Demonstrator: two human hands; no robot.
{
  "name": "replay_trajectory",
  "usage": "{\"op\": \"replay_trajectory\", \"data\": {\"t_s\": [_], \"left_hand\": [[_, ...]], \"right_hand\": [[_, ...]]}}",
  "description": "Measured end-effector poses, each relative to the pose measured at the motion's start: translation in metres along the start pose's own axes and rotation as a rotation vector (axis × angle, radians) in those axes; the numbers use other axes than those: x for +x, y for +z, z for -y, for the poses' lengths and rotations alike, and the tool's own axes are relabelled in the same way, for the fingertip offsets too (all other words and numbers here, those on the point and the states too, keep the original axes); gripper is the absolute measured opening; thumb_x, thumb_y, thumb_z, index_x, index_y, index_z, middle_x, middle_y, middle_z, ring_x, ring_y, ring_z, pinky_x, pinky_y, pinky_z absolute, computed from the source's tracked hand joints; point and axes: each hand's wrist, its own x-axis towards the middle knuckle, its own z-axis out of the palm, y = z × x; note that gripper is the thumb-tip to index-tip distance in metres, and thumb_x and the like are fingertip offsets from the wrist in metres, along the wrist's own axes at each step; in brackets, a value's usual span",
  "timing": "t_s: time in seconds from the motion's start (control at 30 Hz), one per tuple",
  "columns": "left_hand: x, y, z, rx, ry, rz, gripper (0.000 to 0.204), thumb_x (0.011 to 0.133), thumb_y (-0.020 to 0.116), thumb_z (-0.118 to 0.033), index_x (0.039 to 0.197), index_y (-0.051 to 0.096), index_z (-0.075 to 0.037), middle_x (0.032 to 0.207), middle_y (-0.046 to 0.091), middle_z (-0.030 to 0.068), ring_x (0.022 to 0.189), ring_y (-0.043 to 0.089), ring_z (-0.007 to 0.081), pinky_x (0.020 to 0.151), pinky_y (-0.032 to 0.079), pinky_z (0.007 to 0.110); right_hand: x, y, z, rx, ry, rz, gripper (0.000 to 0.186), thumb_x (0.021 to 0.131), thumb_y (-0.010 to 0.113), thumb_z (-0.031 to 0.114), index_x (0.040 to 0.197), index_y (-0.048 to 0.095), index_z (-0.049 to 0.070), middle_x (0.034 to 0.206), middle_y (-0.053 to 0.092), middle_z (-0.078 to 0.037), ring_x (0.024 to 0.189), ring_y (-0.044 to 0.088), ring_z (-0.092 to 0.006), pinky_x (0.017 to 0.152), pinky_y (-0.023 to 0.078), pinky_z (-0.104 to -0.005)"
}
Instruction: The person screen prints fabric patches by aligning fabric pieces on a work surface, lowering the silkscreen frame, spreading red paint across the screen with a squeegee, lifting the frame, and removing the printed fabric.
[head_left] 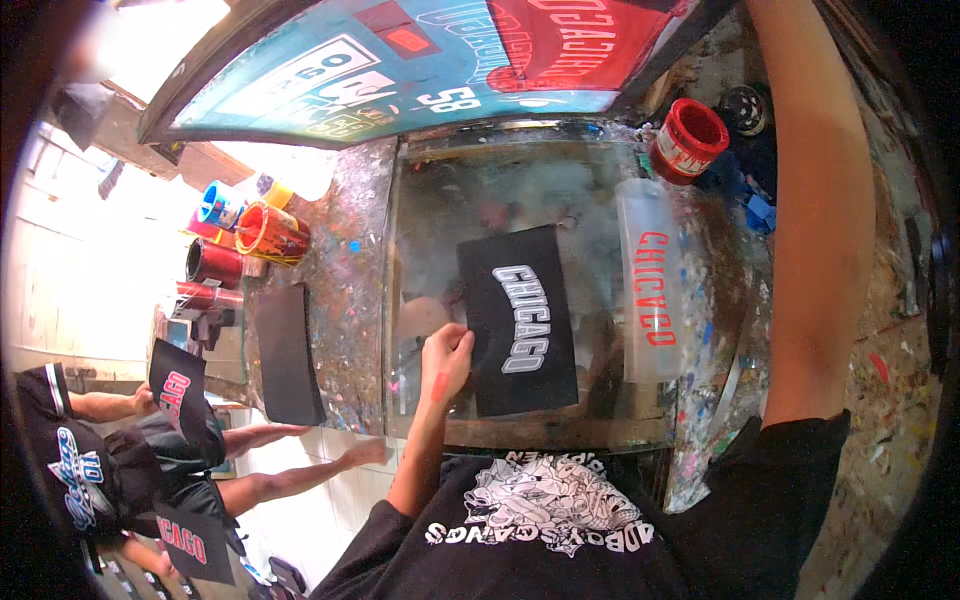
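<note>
A black rectangular panel point(480, 320) with white outlined lettering lies on the glass-like plate point(430, 200) in front of me. My left hand point(447, 358) is closed at the panel's left edge, thumb and fingers pinched together on it. A red smear shows on my left wrist. My right arm point(820, 200) reaches up along the right side, and its hand is beyond the upper edge of the view. Above the plate a screen printing frame point(380, 100) stands tilted up, its mesh blue and red with lettering stencils.
Right of the plate lie a translucent strip point(640, 215) with red lettering and a red paint tub point(690, 140). At left are several paint cans point(272, 235) and a plain dark panel point(288, 350). Another person point(110, 450) at far left holds two black printed panels.
</note>
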Motion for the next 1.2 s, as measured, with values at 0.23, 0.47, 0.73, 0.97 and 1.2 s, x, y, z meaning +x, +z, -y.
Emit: {"op": "replay_trajectory", "data": {"t_s": [0.23, 0.47, 0.73, 0.97, 1.2], "left_hand": [[-0.020, -0.006, 0.003, 0.015, 0.026, -0.055, 0.028, 0.093, 0.071, -0.015, 0.113, 0.067, 0.005, 0.079, 0.075, 0.0148, 0.067, 0.068, 0.0166, 0.067, 0.053, 0.034], [0.011, 0.034, -0.053, 0.156, 0.125, -0.003, 0.026, 0.093, 0.072, -0.016, 0.111, 0.067, 0.003, 0.085, 0.076, 0.0178, 0.073, 0.071, 0.0188, 0.069, 0.053, 0.035], [0.030, 0.040, -0.066, 0.372, 0.333, 0.008, 0.023, 0.089, 0.071, -0.018, 0.104, 0.066, -0.002, 0.085, 0.072, 0.0184, 0.081, 0.071, 0.0371, 0.073, 0.053, 0.047], [-0.011, 0.102, -0.126, 0.471, 0.861, 0.339, 0.038, 0.091, 0.071, -0.031, 0.116, 0.066, -0.003, 0.137, 0.060, 0.0200, 0.126, 0.057, 0.0368, 0.100, 0.048, 0.050], [-0.016, 0.142, -0.110, 0.460, 1.339, 0.282, 0.040, 0.090, 0.070, -0.036, 0.114, 0.067, -0.004, 0.129, 0.065, 0.0155, 0.120, 0.061, 0.0338, 0.105, 0.044, 0.052]], "right_hand": [[-0.005, -0.009, 0.007, 0.000, 0.002, -0.007, 0.055, 0.079, 0.087, 0.039, 0.113, 0.075, -0.003, 0.107, 0.075, -0.013, 0.092, 0.068, -0.0203, 0.085, 0.054, -0.0334], [-0.004, 0.004, 0.003, 0.014, 0.002, 0.002, 0.055, 0.079, 0.086, 0.040, 0.113, 0.075, -0.002, 0.107, 0.075, -0.013, 0.092, 0.068, -0.0202, 0.084, 0.054, -0.0331], [-0.005, 0.001, -0.002, 0.022, 0.020, 0.017, 0.055, 0.079, 0.086, 0.041, 0.112, 0.076, -0.001, 0.107, 0.075, -0.013, 0.092, 0.069, -0.0200, 0.084, 0.054, -0.0327], [-0.004, 0.011, -0.003, 0.023, 0.035, 0.035, 0.055, 0.078, 0.086, 0.043, 0.111, 0.076, -0.001, 0.108, 0.075, -0.013, 0.092, 0.069, -0.0198, 0.083, 0.055, -0.0324], [-0.010, 0.009, -0.003, 0.037, 0.057, 0.036, 0.055, 0.078, 0.086, 0.044, 0.111, 0.077, 0.000, 0.108, 0.075, -0.012, 0.091, 0.069, -0.0197, 0.083, 0.055, -0.0322]]}}
